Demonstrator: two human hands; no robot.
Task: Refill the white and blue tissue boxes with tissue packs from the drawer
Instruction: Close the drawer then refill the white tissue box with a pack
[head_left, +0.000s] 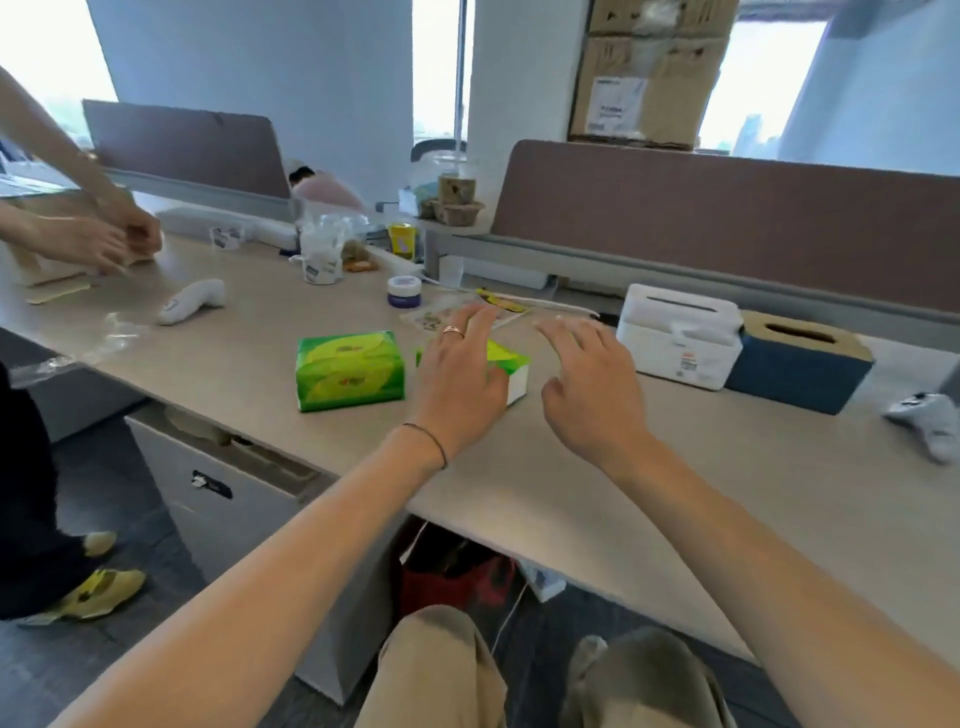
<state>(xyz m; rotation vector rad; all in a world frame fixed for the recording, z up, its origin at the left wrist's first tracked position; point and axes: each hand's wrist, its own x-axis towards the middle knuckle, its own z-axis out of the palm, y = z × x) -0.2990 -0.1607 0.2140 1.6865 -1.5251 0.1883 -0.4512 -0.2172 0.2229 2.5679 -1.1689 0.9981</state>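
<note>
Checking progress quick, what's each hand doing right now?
Left hand: open, over a green tissue pack.
Right hand: open, holding nothing.

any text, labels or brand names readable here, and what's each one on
Nothing can be read for certain; every text here is too blurred or small.
Green tissue pack: printed logo, blurred.
White tissue box: small red and black sticker, unreadable.
Cardboard box: white shipping label, too small.
White paper cup: blue label, blurred.
Drawer cabinet: dark tag, unreadable.
</note>
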